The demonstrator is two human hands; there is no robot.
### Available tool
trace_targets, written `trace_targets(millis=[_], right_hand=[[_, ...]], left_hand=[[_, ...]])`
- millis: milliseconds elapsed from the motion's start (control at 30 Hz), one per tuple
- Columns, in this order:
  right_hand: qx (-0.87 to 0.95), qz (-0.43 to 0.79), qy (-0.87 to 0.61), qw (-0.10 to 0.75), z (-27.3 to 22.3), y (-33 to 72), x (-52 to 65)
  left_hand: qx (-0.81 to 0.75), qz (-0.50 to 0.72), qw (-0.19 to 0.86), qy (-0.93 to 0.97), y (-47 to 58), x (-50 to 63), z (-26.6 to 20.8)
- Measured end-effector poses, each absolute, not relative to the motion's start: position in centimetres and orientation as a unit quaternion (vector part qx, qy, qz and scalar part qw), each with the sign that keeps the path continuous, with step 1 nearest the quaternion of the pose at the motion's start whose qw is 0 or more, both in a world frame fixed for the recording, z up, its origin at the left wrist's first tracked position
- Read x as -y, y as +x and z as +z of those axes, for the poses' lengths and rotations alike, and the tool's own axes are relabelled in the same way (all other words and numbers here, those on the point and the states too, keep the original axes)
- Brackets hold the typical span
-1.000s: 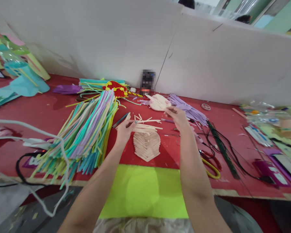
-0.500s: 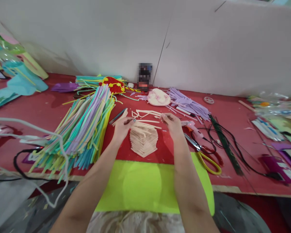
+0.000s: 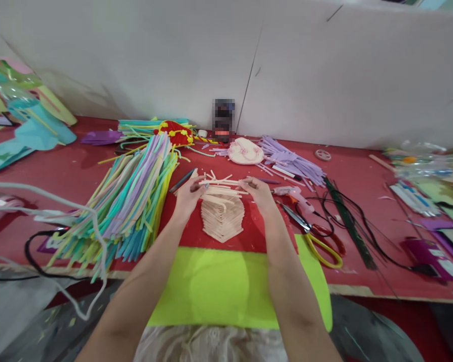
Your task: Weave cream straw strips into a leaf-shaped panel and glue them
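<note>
My left hand (image 3: 190, 195) and my right hand (image 3: 258, 191) are both closed, fingertips pinching the two ends of a cream pipe cleaner (image 3: 222, 182). It runs nearly straight between them, just above the table. Below it, toward me, lies a flat leaf-shaped piece (image 3: 222, 221) of cream pipe cleaners laid side by side in a V pattern. A few loose cream strips rest across its top edge, partly hidden by my fingers. Short bent cream pieces stick up behind the held strip.
A large bundle of coloured pipe cleaners (image 3: 136, 191) lies at left, purple ones (image 3: 292, 161) at back right. Right of my hand are a pink glue gun (image 3: 296, 196), yellow-and-red-handled scissors (image 3: 322, 251) and black cables. A cream oval piece (image 3: 245, 151) and a phone (image 3: 223, 120) are behind.
My right hand has moved left, closer to my left hand, and the cream strip now spans the two. The camera view has shifted slightly.
</note>
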State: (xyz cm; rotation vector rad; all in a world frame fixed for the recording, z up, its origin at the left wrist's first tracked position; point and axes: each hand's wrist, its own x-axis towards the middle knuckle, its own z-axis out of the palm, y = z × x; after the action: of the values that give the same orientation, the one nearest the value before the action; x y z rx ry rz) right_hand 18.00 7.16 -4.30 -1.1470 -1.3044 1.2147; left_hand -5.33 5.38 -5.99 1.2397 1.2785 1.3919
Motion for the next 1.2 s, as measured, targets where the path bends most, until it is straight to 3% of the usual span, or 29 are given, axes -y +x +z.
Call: trace_targets(millis=[167, 300, 400, 600, 833, 1000, 1200], right_hand=[[0.540, 0.474, -0.482, 0.501, -4.6, 17.7, -7.3], [0.434, 0.398, -0.517, 0.621, -4.5, 18.3, -7.8], [0.359, 0.364, -0.534, 0.673, -4.4, 19.1, -8.2], [0.389, 0.362, -0.555, 0.640, -3.6, 19.3, -6.9], [0.521, 0.328, -0.603, 0.508, -3.4, 19.4, -1.7], [0.480, 0.309, -0.621, 0.536, -4.4, 20.9, -1.9], [0.441, 0.311, -0.620, 0.569, -5.6, 21.4, -2.0]], left_hand=[[-0.547, 0.531, 0.401, 0.509, -5.4, -5.4, -6.2], [-0.552, 0.570, 0.354, 0.494, -6.3, -5.7, -6.3], [-0.589, 0.604, 0.275, 0.461, -7.5, -6.2, -6.1], [-0.609, 0.552, 0.055, 0.567, -7.1, -3.7, -3.7], [-0.488, 0.349, 0.086, 0.795, -4.8, 1.9, -3.4], [-0.463, 0.149, 0.145, 0.862, -4.8, 2.4, -3.3], [-0.382, 0.109, 0.179, 0.900, -5.5, 2.4, -4.1]])
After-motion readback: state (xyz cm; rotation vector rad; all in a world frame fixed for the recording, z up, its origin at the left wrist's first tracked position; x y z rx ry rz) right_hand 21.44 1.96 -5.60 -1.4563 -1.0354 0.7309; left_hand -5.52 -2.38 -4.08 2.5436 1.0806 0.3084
